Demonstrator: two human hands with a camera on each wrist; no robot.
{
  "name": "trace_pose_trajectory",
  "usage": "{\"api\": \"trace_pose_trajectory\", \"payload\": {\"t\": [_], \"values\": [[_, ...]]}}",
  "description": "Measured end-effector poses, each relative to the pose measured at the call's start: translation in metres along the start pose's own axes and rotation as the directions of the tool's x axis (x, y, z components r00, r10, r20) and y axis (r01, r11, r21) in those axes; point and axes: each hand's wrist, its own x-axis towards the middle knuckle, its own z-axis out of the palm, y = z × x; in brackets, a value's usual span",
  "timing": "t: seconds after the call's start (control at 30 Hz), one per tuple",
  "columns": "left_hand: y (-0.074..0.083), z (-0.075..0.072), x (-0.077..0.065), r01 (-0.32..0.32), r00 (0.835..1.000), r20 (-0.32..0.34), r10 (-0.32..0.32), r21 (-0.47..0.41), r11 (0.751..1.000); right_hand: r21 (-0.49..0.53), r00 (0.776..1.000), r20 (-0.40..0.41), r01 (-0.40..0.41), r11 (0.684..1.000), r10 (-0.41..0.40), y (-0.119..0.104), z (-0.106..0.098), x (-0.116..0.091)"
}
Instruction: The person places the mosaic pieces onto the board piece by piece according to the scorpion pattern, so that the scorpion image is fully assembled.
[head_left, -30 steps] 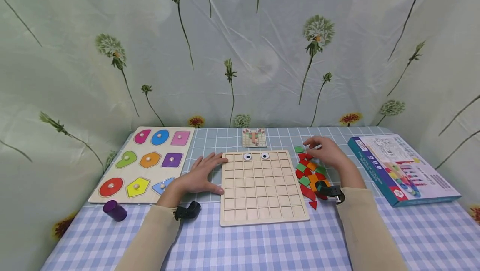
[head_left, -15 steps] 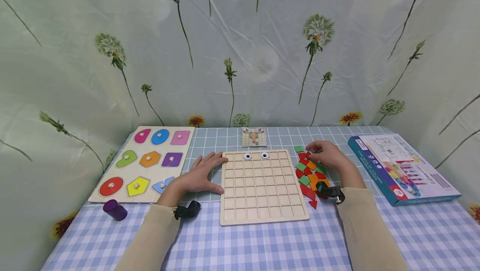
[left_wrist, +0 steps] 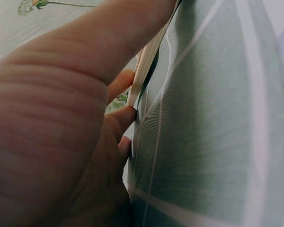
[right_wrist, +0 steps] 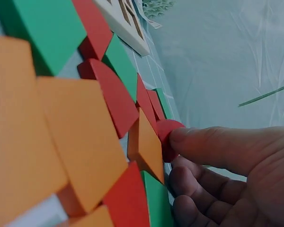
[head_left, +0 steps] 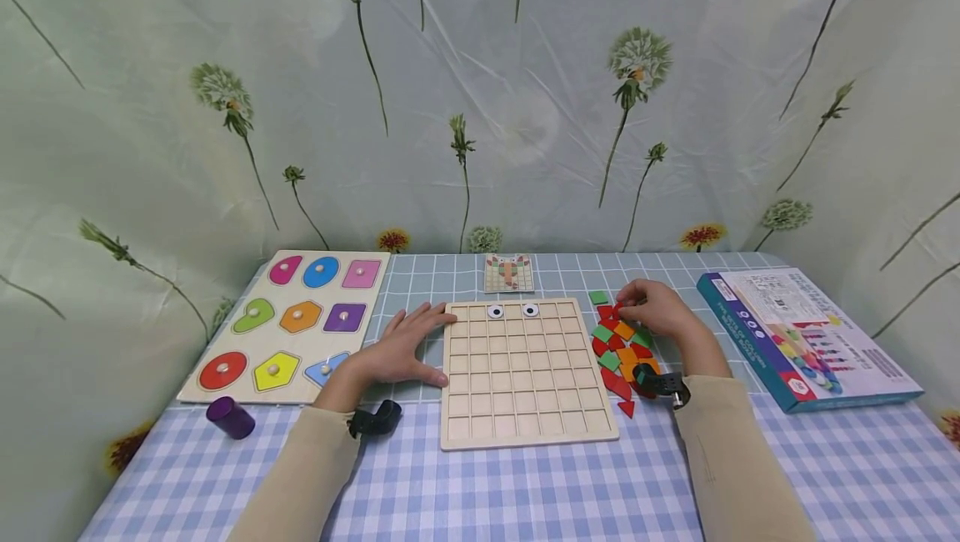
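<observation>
A wooden grid board [head_left: 528,375] lies mid-table, with two eye pieces [head_left: 513,312] in its top row. Along its left edge, my left hand [head_left: 393,350] is spread out, thumb and fingertips touching the rim; the left wrist view shows the fingers [left_wrist: 120,118] against that edge. My right hand [head_left: 656,308] pinches a red block with a curved side [right_wrist: 166,135] between thumb and fingers, at the far end of the block pile. That pile holds red, green and orange blocks [head_left: 625,354]; in the right wrist view orange blocks [right_wrist: 85,137] sit nearest the camera.
Left of the board lies a knobbed shape puzzle [head_left: 255,342], with a purple cylinder [head_left: 230,419] in front. A small pattern card [head_left: 508,274] is behind the board. At the right rests a flat toy box [head_left: 810,338]. A patterned curtain hangs behind the table.
My right hand has shifted slightly right and lower, and its fingers have closed on a red block in the pile. The left hand stays at the board's edge.
</observation>
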Motion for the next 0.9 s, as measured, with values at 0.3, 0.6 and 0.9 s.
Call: {"api": "trace_pose_trajectory", "payload": {"t": [0.3,0.6,0.9], "values": [[0.000,0.000,0.000,-0.003,1.000,-0.003,0.003,-0.004,1.000,0.025,0.999,0.016,0.028,0.999,-0.029,0.001,-0.002,0.001],[0.001,0.000,0.000,0.000,1.000,-0.002,0.000,-0.006,1.000,0.030,0.999,-0.006,0.046,0.998,-0.046,-0.006,-0.001,-0.001],[0.000,-0.001,-0.001,-0.016,1.000,-0.006,0.016,-0.004,1.000,0.037,0.994,-0.052,0.094,0.995,-0.092,-0.013,0.001,-0.002]]}}
